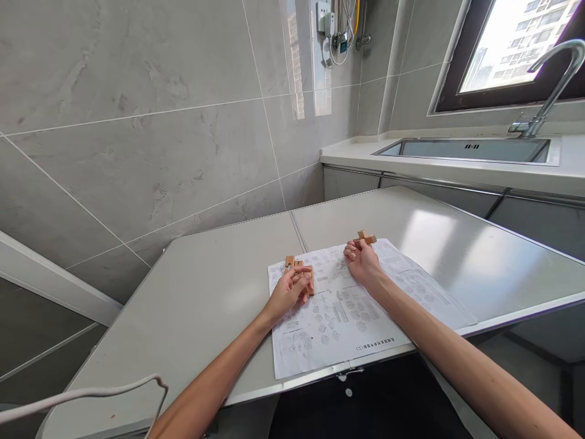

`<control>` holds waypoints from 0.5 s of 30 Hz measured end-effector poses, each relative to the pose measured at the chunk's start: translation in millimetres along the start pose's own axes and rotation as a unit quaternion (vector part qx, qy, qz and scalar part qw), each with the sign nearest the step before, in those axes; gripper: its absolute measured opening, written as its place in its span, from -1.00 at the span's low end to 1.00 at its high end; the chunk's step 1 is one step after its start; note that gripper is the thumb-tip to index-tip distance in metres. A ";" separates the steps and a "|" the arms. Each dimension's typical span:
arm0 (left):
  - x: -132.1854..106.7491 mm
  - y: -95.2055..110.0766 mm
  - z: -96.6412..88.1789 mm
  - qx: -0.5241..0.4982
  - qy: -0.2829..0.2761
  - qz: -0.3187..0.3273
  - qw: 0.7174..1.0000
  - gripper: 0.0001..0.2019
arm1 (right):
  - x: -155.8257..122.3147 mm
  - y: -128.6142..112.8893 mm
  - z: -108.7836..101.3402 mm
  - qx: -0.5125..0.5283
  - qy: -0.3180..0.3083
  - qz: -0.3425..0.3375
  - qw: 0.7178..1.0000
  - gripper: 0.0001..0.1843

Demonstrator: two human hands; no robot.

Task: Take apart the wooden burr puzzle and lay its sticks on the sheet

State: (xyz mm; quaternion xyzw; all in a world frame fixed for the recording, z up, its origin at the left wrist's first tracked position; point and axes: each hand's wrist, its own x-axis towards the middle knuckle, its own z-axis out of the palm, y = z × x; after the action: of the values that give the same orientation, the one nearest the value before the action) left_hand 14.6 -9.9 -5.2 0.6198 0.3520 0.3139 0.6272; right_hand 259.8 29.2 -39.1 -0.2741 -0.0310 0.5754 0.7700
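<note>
My right hand is closed, palm side up, above the paper's far edge. At its fingertips a few notched wooden puzzle pieces stick out, joined crosswise. Their lower part is hidden behind the fingers. My left hand lies over the left part of the sheet, its fingers loosely bent and apart. Close around it, partly covered by its fingers, are light-brown wooden puzzle pieces with cut-out notches. Under both hands spreads a white instruction sheet printed with small diagrams and text.
The sheet lies on a pale folding table with a seam across it. A tiled wall borders its far side. Behind on the right are a counter with a sink and a tap. A white cable crosses the lower left.
</note>
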 end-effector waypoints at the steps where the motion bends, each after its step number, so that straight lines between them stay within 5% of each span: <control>1: 0.0 0.1 0.2 0.003 -0.001 0.001 1.000 -0.51 | 1.5 -0.8 -1.1 -0.001 0.002 -0.004 1.000 -0.66; 15: -0.8 1.0 2.6 0.026 -0.006 0.002 1.000 -0.55 | 7.3 -6.4 -6.6 -0.048 -0.021 -0.008 0.999 -0.62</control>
State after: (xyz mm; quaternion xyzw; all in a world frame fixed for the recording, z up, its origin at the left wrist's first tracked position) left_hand 16.4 -12.0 -4.3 0.6386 0.3553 0.3017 0.6124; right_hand 270.2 32.0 -43.7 -0.2984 -0.0770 0.5724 0.7599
